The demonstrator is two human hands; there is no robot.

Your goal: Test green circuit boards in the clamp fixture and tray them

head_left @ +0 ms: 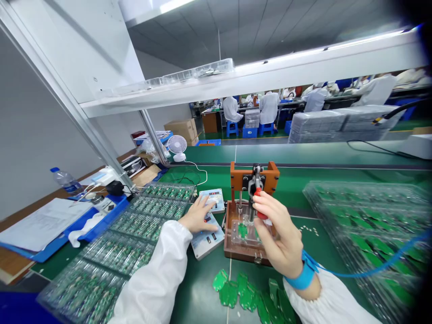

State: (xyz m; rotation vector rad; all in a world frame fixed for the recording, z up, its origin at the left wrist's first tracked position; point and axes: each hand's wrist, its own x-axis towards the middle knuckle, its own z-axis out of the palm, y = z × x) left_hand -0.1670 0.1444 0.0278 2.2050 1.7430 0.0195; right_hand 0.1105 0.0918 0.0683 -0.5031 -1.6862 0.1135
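My right hand (281, 234), with a blue strap round its wrist, is closed around the red handle (259, 204) of a toggle clamp press. The press has an orange frame (238, 173) and a wooden base (236, 252). Under it, a clear plate (251, 238) covers a small green circuit board (242, 230). My left hand (198, 215) rests, fingers spread, over two white control boxes; the nearer box (205, 245) has a small display and switches, and the farther box (219, 198) stands behind it. Several loose green boards (246, 290) lie in front of the press.
At left lie clear trays (111, 243) of green boards; at right stands a stack of similar trays (364, 225). A small white fan (177, 146) stands behind. A shelf (189, 87) crosses overhead. Blue trays (118, 209) and a bottle (65, 180) are far left. Co-workers (270, 108) sit beyond.
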